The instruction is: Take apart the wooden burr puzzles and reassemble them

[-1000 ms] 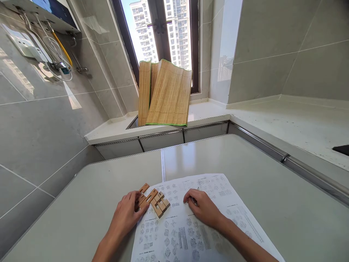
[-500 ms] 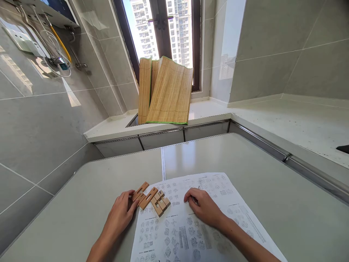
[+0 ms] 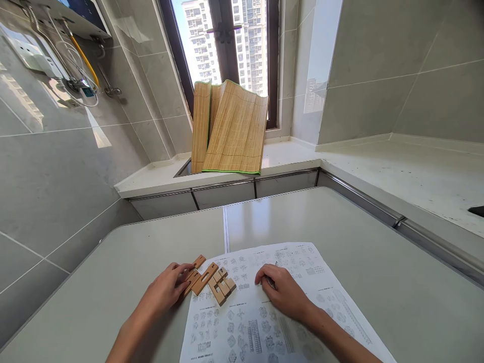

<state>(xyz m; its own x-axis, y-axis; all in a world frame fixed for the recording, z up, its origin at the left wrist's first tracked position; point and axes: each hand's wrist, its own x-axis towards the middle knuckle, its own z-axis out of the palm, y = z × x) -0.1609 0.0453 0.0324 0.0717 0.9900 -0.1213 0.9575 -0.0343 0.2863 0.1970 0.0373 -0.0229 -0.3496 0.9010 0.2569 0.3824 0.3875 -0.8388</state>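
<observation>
Flat wooden puzzle pieces with slots and printed numbers lie in a slanted row on the table and the sheet's left edge. My left hand [image 3: 166, 286] is at the left end of the row, its thumb and fingers curled around a slotted wooden puzzle piece [image 3: 192, 280] and partly covering it. Beside that lies another slotted piece [image 3: 205, 279], marked 2. To its right is a paler cluster of interlocked wooden pieces [image 3: 222, 286]. My right hand [image 3: 283, 291] rests closed on the printed sheet [image 3: 242, 315], around a thin pen-like object [image 3: 276, 263] mostly hidden by the fingers.
The pale table [image 3: 340, 237] has a seam down its middle. Behind it, a folded bamboo mat [image 3: 236, 128] leans against the window on a white ledge [image 3: 295, 151]. Tiled walls flank the table, with pipes and a hose [image 3: 81, 58] at upper left.
My left hand's fingers have shifted further over the leftmost wooden pieces, covering more of them. My right hand stays in about the same place on the sheet.
</observation>
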